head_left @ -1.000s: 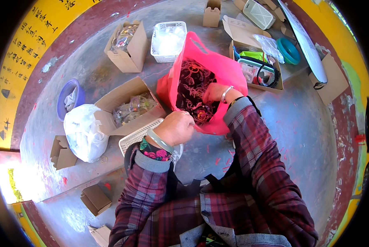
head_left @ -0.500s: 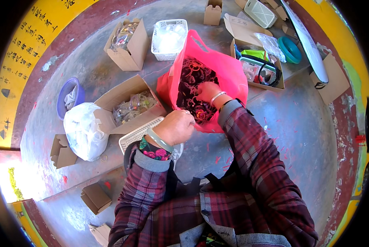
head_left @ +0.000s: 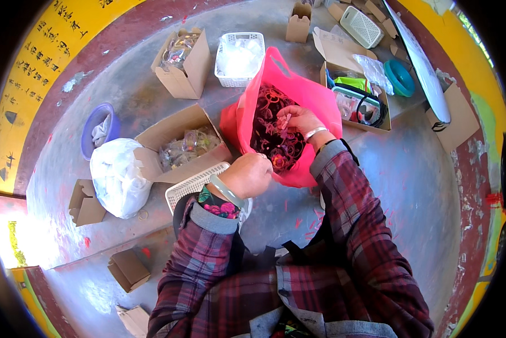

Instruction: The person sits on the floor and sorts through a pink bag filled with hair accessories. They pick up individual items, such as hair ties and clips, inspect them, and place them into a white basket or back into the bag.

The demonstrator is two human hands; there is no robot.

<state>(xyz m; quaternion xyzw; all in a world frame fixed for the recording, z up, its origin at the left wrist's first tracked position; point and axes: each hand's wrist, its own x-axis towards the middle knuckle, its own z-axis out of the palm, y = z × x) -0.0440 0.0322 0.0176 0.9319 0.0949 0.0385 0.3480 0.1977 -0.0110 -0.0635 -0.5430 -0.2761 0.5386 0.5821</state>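
A bright pink carry bag [head_left: 316, 93] stands wide open in front of me, its handle hole up at the far side. Inside lies a heap of dark red and pink looped pieces [head_left: 276, 147], too tangled to name. My left hand [head_left: 247, 176] is closed on the bag's near left rim. Over the bag's mouth is my right hand [head_left: 302, 120], its fingertips pinched around a small reddish piece [head_left: 285, 119] that looks like those in the heap. The exact kind of this piece is unclear.
Left of the bag is a carton [head_left: 214, 151] of clear-wrapped items, beside a white plastic sack [head_left: 120, 177]. A white basket [head_left: 192, 185] is partly under my left forearm. Beyond are another carton [head_left: 195, 70], a white basket [head_left: 240, 80] and a packed box [head_left: 385, 107].
My right hand has lifted a little out of the heap, now with a small reddish piece at its fingertips. My left hand stays on the rim; the whole view has shifted slightly.
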